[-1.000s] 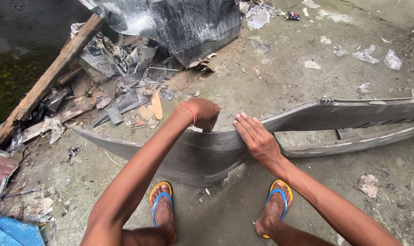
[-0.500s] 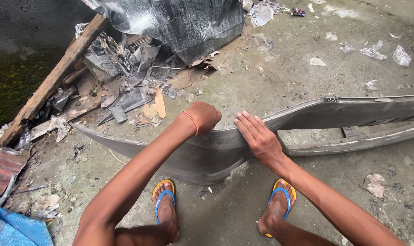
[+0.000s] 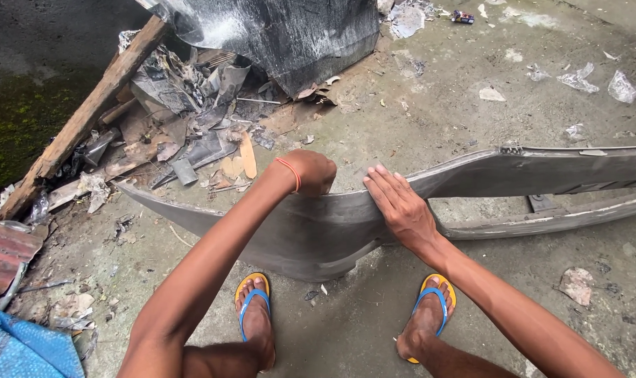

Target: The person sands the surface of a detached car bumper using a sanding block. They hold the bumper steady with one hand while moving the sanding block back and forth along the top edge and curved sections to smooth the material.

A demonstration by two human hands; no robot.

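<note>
Bumper panel point(image 3: 318, 231), a long grey curved car part, stands on edge on the concrete floor point(image 3: 430, 105), running from about 9 o'clock out past 3 o'clock, right in front of the person's feet. Left hand point(image 3: 311, 171) is curled into a fist over the panel's top edge near the middle, so that grip looks closed on the edge, with an orange band point(image 3: 290, 173) round the wrist. Right hand point(image 3: 398, 203) lies flat with fingers stretched out along the top edge just beside the left one, pressing on it rather than wrapping round it, so an open palm there. Yellow-and-blue flip-flops point(image 3: 255, 301) sit at 6 o'clock, just behind the panel. Up at 10 to 11 o'clock there's a scrap heap point(image 3: 192, 119) of torn grey bits, with a wooden beam point(image 3: 87, 119) leaning across it and a big dark crumpled sheet point(image 3: 283, 35) at 12. Blue tarp point(image 3: 24, 350) at 7 o'clock, rusty corrugated sheet point(image 3: 6, 255) at 8.
</note>
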